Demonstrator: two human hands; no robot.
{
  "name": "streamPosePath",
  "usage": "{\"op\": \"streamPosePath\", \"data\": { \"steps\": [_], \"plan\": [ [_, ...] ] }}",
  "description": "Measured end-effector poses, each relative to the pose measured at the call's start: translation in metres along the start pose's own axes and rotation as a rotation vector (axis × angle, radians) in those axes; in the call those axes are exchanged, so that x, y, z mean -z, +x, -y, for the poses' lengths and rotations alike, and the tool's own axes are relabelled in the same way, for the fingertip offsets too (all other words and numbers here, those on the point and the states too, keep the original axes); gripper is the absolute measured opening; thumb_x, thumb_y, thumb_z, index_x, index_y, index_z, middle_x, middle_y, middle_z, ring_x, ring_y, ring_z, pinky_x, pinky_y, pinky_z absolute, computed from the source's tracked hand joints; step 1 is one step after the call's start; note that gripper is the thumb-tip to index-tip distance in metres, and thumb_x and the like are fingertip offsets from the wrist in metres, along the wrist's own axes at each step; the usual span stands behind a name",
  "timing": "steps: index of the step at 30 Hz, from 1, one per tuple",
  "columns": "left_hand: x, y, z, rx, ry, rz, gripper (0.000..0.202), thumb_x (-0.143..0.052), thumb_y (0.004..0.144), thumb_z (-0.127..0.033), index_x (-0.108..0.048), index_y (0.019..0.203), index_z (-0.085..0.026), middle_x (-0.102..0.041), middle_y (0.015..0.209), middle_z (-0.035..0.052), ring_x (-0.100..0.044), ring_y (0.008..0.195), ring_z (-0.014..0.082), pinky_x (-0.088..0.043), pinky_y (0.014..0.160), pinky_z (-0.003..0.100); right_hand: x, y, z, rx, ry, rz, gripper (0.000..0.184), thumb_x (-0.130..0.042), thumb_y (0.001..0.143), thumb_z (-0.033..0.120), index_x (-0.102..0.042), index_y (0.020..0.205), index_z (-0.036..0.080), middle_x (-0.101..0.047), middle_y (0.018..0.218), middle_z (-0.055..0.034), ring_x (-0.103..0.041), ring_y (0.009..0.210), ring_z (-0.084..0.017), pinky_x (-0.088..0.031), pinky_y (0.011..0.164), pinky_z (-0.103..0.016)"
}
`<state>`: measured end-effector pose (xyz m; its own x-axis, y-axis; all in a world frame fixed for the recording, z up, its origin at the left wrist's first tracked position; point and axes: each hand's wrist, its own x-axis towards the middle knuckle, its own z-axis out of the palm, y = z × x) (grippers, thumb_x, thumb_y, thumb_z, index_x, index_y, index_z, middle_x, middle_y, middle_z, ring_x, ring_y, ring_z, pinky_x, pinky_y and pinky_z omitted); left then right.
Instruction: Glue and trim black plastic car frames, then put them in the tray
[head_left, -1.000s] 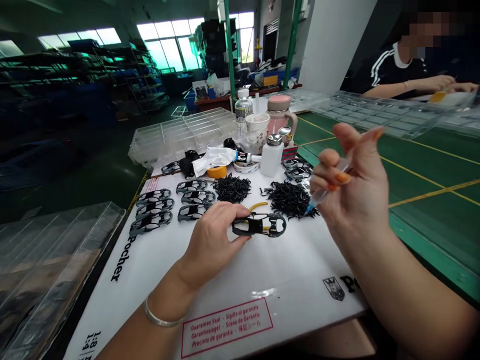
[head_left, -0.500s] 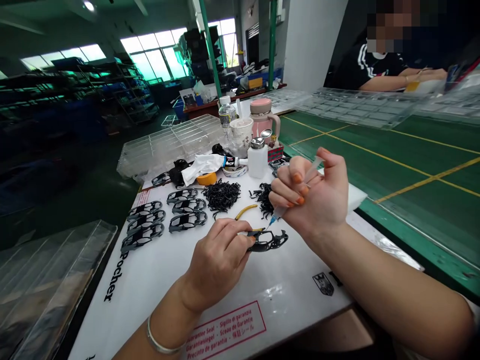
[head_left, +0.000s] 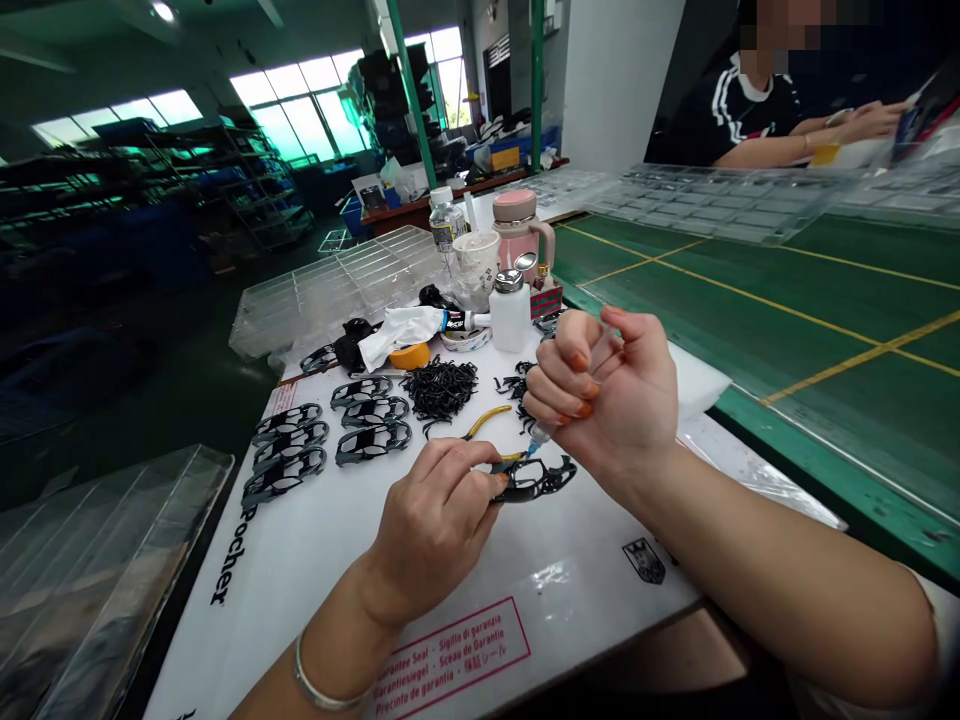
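Two hands work above the white board (head_left: 315, 570). The left hand (head_left: 431, 530) pinches a black plastic part (head_left: 536, 480) near the board's middle, and the right hand (head_left: 607, 400) clenches a thin syringe (head_left: 541, 434), its blue tip very close to the part.

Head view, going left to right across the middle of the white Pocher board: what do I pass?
Column of grey-black openwork frames → second column of frames → heap of black pieces → yellow-handled pliers → right hand
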<state>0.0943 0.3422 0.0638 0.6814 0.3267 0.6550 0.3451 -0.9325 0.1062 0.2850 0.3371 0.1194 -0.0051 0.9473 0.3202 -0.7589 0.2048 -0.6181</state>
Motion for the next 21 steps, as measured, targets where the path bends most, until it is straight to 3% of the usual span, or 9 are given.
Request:
{"op": "streamPosePath", "data": {
  "steps": [21],
  "plan": [
    [0.0028, 0.0002, -0.0009, 0.002, -0.011, -0.003, 0.027, -0.070, 0.077, -0.004, -0.049, 0.089, -0.017, -0.065, 0.104, 0.0080, -0.058, 0.095, 0.0210, -0.053, 0.080, 0.035, 0.0027, -0.0001, -0.0021, 0.027, 0.007, 0.013, 0.041, -0.048, 0.085, 0.041, -0.033, 0.054, 0.020, -0.018, 0.043, 0.0068, -0.013, 0.036, -0.008, -0.020, 0.036, -0.020]
  ]
}}
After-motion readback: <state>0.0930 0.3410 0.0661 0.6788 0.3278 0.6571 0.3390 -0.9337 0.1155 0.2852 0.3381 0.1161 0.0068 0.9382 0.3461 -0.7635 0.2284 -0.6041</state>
